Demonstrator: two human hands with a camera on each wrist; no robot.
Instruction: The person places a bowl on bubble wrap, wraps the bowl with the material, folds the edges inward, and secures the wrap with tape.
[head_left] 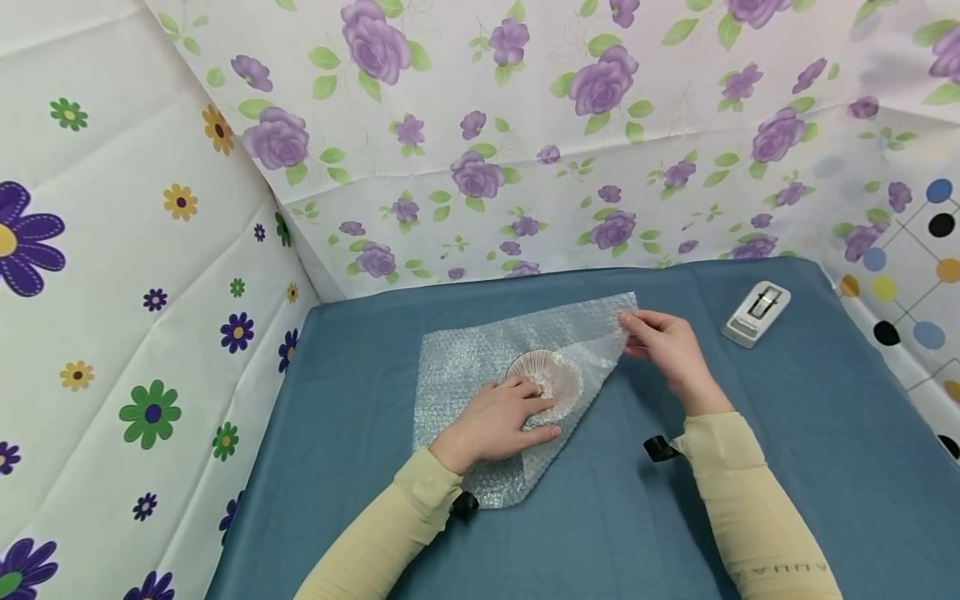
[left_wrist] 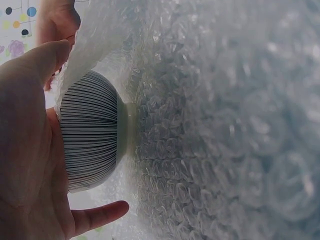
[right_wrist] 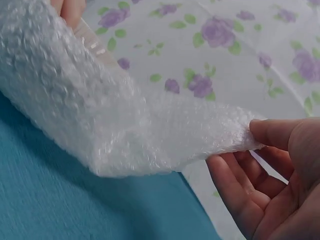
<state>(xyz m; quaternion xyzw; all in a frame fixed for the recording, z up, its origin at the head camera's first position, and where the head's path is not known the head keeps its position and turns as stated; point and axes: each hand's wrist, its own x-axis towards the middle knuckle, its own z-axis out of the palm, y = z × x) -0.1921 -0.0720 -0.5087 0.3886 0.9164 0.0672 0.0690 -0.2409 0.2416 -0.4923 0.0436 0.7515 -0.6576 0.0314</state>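
A bowl (left_wrist: 92, 132) with thin dark vertical stripes and a pale foot stands on a sheet of bubble wrap (head_left: 461, 367). One corner of the sheet is folded over the bowl's right and near side, so only part of its striped inside shows in the head view. Fingers spread, my left hand (head_left: 498, 421) rests across the top of the bowl and the folded flap. At the sheet's far right, my right hand (head_left: 667, 350) pinches the edge of the wrap between thumb and fingers. The right wrist view shows that edge stretched toward the right hand (right_wrist: 280, 170).
A white and grey device (head_left: 756, 313), perhaps a tape dispenser, lies at the back right of the blue-covered table (head_left: 352, 417). Flower-patterned cloths (head_left: 480, 208) stand behind and at the left, with a dotted one (head_left: 900, 292) at the right.
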